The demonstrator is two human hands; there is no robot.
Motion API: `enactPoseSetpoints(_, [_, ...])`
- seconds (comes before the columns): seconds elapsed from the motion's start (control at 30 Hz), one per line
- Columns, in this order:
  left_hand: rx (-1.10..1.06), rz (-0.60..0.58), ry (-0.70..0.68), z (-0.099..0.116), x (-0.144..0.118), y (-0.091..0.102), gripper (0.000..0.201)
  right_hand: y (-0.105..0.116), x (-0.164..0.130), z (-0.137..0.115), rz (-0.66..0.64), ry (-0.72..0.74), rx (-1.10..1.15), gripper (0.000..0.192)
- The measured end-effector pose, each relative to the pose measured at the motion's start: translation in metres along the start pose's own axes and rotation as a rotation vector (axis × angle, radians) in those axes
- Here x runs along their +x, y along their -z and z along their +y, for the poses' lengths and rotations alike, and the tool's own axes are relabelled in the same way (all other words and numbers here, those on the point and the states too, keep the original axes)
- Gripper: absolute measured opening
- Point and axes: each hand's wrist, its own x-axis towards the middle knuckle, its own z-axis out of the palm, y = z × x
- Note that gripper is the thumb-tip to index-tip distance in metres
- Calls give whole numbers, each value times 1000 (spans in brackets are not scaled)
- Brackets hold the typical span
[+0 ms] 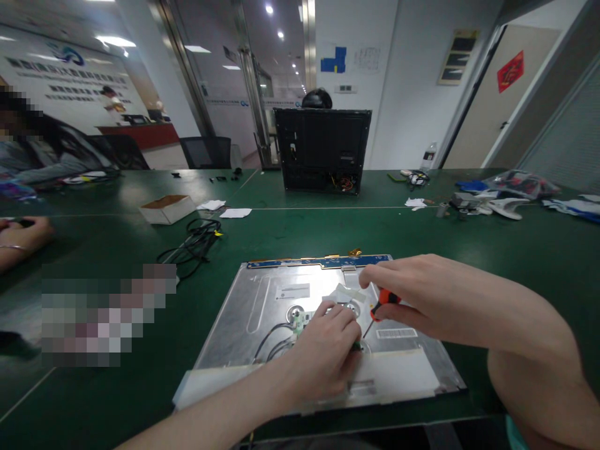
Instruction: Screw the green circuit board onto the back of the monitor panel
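Note:
A silver metal display panel (262,312) lies back side up on the green table (117,387) in front of me. My right hand (422,294) grips an orange-handled screwdriver (382,300), its tip angled down toward the panel's middle. My left hand (328,353) rests on the panel with fingers curled over a small green circuit board (302,320), from which black wires (272,340) run left. A white flat cable (347,289) lies under my right fingers. A blue strip board (319,261) runs along the panel's far edge.
A black computer case (322,149) stands at the table's far side. A cardboard box (167,208) and a coil of black cable (197,240) lie at the left. Tools and bags (506,197) clutter the far right. Another person's hand (21,236) rests at the left edge.

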Motion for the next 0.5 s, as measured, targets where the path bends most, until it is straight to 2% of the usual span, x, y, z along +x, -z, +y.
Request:
enactPoseSetpoints(0.07, [-24,49,6,-1,0,4,13,1,0,1,9,-6,12,11])
enactPoseSetpoints(0.13, [-57,150,19,-3,1,13,17,2,-1,2,19,-10,33,10])
enactPoseSetpoints(0.23, [-74,367,81,-10,-1,37,16,8,-5,5,66,-23,51,8])
enactPoseSetpoints(0.33, [-28,515,215,-26,-11,66,17,18,-12,7,189,-29,50,12])
enactPoseSetpoints(0.43, [9,496,315,-52,-33,83,25,26,-22,6,427,-60,-19,14])
enactPoseSetpoints(0.5, [34,442,381,-69,-54,84,29,25,-29,4,575,-121,-96,14])
